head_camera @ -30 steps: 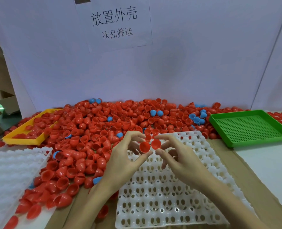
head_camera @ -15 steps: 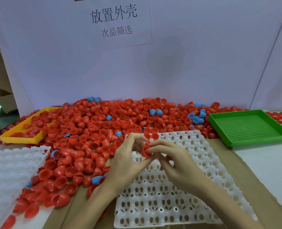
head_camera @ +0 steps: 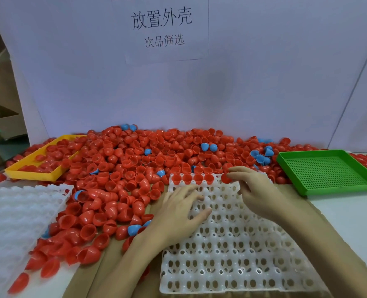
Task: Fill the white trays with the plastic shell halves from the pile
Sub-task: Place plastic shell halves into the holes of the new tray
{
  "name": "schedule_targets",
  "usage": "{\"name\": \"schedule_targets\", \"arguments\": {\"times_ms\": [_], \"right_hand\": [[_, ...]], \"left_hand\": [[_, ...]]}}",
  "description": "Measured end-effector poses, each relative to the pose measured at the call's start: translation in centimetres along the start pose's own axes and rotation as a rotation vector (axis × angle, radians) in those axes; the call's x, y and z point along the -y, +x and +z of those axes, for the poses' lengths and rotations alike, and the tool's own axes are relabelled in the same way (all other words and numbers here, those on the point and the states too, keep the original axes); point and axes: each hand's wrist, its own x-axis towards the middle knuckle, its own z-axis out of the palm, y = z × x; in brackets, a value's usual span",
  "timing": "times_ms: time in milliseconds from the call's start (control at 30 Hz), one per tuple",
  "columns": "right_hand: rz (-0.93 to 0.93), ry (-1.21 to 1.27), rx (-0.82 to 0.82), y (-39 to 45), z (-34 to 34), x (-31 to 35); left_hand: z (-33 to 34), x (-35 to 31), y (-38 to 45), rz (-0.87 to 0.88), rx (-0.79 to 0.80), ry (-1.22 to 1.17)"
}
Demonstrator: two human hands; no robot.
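A white backboard (head_camera: pixel 242 87) with a printed paper sign (head_camera: pixel 163 29) fills the upper half of the frame. Below it a wide pile of red shell halves (head_camera: pixel 124 168), with a few blue ones mixed in, runs across the middle of the desk (head_camera: pixel 346 216). In the lower centre lies the white tray (head_camera: pixel 232 244), a grid of holed cups; four red halves (head_camera: pixel 192 178) sit side by side in its far row at the upper left corner, and the other cups visible are bare. A second white tray (head_camera: pixel 17 220) lies at the lower left edge. A green perforated tray (head_camera: pixel 326 171) sits at the right, and a yellow tray (head_camera: pixel 38 164) holding red halves at the left, partly buried by the pile.

Both forearms enter from the bottom of the frame. The left hand (head_camera: pixel 178 214) lies palm down on the upper left part of the centre tray, fingers spread and nearly straight, pressing on the cups and holding nothing. The right hand (head_camera: pixel 255 190) hovers over the tray's far right part, wrist raised, fingers bent toward the upper left. Its grip is a narrow pinch of thumb and forefinger closed on one red shell half (head_camera: pixel 226 178), which sits at the fingertips just right of the four placed halves, level with that far row; whether it touches the tray cannot be told.
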Motion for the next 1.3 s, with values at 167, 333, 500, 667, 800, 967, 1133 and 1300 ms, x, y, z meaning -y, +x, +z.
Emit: {"name": "schedule_targets", "arguments": {"times_ms": [167, 333, 500, 667, 800, 967, 1133, 1300], "right_hand": [[0.027, -0.053, 0.116, 2.8, 0.0, 0.5], [0.045, -0.035, 0.143, 3.7, 0.7, -0.6], [0.028, 0.01, 0.115, 3.2, 0.6, -1.4], [0.006, 0.03, 0.152, 1.5, 0.0, -1.6], [-0.025, 0.047, 0.154, -1.0, 0.3, -1.8], [-0.048, 0.086, 0.162, -3.3, 0.8, -2.2], [-0.065, 0.092, 0.169, -3.5, 0.7, -2.1], [-0.067, 0.098, 0.176, -3.6, 0.7, -2.0]], "left_hand": [[0.0, 0.0, 0.0, 0.008, -0.003, 0.002], [0.0, -0.1, -0.1, 0.0, -0.001, -0.006], [0.1, 0.0, 0.0, 0.006, -0.003, -0.008], [-0.9, 0.5, 0.3, 0.03, -0.049, -0.09], [-2.3, 1.9, 0.9, -0.02, -0.244, -0.176], [-3.7, 5.7, 0.9, -0.293, -0.411, 0.371], [-3.8, 8.4, 0.7, -0.462, -0.305, 0.407], [-3.3, 8.5, 0.7, -0.536, -0.247, 0.499]]}}
